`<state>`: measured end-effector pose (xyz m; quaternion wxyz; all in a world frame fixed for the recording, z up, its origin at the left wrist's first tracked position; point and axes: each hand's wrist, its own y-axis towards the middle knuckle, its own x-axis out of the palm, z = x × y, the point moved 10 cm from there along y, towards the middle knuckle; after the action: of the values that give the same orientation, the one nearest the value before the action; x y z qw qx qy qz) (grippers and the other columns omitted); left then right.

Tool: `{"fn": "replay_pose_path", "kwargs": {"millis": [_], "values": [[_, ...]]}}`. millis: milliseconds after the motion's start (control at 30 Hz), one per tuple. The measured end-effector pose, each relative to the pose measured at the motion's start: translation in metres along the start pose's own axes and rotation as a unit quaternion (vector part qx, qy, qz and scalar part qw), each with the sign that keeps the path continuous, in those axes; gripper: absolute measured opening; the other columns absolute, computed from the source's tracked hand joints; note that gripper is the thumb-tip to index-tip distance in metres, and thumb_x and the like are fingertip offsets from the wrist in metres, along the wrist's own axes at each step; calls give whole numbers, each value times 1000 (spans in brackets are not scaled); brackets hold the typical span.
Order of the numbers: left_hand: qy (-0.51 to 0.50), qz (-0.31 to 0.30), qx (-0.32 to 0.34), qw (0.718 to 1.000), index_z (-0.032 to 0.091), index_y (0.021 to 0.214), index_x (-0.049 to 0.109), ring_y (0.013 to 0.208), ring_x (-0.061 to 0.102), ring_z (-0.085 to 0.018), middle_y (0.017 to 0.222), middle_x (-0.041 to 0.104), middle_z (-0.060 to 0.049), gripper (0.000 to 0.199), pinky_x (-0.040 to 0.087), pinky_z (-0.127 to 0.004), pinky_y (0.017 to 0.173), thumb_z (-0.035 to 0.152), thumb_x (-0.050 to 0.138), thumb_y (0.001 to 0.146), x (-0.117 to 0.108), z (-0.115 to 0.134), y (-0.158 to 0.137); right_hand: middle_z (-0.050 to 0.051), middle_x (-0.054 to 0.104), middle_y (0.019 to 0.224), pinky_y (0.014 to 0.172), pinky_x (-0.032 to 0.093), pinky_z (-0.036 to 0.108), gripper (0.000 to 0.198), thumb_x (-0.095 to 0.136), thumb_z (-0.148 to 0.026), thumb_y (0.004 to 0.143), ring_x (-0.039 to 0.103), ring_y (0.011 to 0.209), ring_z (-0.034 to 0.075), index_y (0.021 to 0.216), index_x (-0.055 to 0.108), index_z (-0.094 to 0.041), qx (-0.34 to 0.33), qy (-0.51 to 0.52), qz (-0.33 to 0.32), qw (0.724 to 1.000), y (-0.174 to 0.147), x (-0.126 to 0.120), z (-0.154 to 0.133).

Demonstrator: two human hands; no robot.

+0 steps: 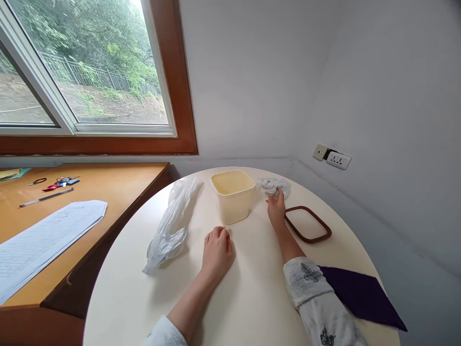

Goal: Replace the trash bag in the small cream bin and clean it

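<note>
My left hand (218, 252) rests on the round white table with its fingers curled in, and nothing shows in it. Just beyond it stands a cream plastic bin (236, 206), upright, its top open. To the right, my right hand (276, 206) reaches forward, its fingers closed on the near side of a crumpled plastic bag (268, 185) with dark print. A brown rounded-square frame (306, 208), seemingly a rim for the bin, lies flat beside the right wrist. Left of the bin stretches a clear, wrinkled plastic bag (171, 235).
A dark purple cloth (363, 293) lies by my right sleeve at the edge of the table (126, 298). On the wooden desk (126, 178) at left are papers (54, 240), a pen (46, 197) and keys (63, 181). Walls and a window (108, 62) stand behind.
</note>
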<state>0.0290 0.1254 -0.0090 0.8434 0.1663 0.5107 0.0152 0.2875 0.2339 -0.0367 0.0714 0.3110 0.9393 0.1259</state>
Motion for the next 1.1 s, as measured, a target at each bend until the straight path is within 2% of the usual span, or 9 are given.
{"fn": "replay_pose_path", "kwargs": {"millis": [167,400,567,867,1100], "values": [[-1,1,0,1000,21,69,48,84,56,-21,92,56,-8,17,42,-40,84,7,39,74,-1,1,0,7,62,104,82,41,37,57,49,-28,74,60,91,20,130,39,-29,-3,10,-14,1000,0,3,0],[4,-14,-8,1000,20,71,48,86,54,-21,94,55,-8,17,41,-40,86,8,37,76,2,-1,-1,11,52,126,88,41,40,72,49,-28,75,57,104,22,141,19,-29,-11,31,-53,998,-2,12,-2],[6,-18,-13,1000,20,72,49,86,54,-20,96,54,-8,17,40,-39,87,9,37,77,2,-1,0,13,51,125,90,40,43,77,52,-29,73,53,110,25,141,19,-26,-7,24,-63,998,1,16,5],[8,-19,-10,1000,19,72,49,87,54,-20,97,53,-8,16,40,-39,88,9,38,77,4,-2,-2,13,53,122,86,42,42,82,54,-31,72,57,102,23,142,12,-27,-10,30,-84,996,3,21,6],[3,-13,-8,1000,20,72,48,87,54,-20,96,53,-8,16,40,-39,87,9,37,77,3,-1,-1,12,54,117,82,44,40,80,56,-31,73,58,98,22,142,15,-29,-19,37,-85,995,-1,19,-3]]}}
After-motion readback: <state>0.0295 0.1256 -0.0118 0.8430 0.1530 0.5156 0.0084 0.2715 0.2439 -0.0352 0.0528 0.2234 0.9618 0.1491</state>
